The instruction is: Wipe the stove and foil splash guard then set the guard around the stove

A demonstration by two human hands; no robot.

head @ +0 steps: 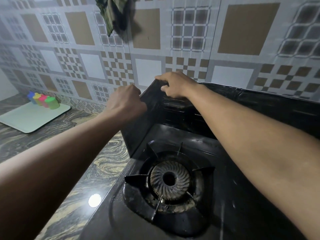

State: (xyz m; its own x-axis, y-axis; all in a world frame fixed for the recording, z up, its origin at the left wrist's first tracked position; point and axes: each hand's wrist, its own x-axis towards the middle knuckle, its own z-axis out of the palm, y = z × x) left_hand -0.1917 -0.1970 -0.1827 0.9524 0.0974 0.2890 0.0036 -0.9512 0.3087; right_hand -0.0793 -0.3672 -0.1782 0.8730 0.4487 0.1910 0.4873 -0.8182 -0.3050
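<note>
Both hands grip the splash guard [138,129] by its top edge: my left hand [126,99] on the panel left of the stove [225,184], my right hand [174,85] at the stove's rear corner; I fear a hard squeeze creases the foil or tips it onto the burner [169,181]

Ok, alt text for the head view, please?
The left hand and right hand grip the black guard by its top edge near the corner; it stands along the left and back of the stove. A tray of coloured cups sits on the counter.
</note>
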